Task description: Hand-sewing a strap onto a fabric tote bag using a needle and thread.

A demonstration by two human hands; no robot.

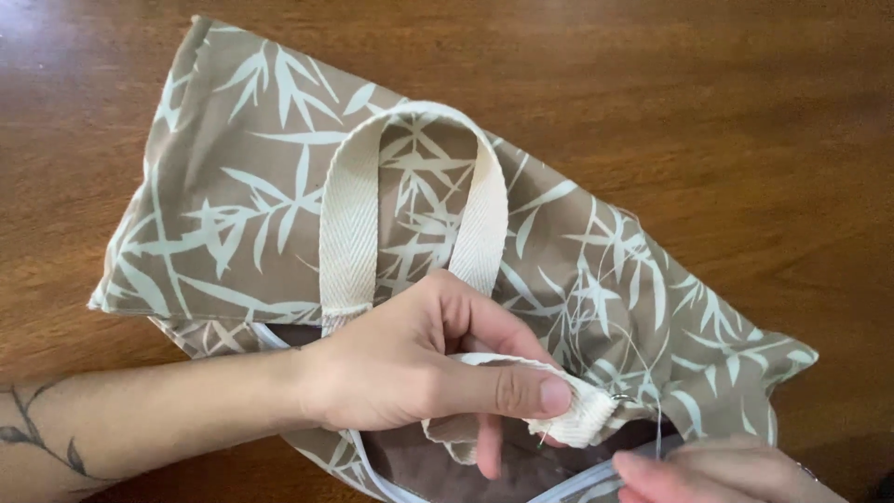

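Strap (573,419) end under thumb, needle unclear

The place looked like a home, or perhaps a small sewing corner, though little of it showed. The work lay on a polished brown wooden table (745,140) with visible grain, the sort found in a dining room. A leaf-printed fabric tote bag (242,186) was being hand-stitched there, with no machines or shop fittings in view.
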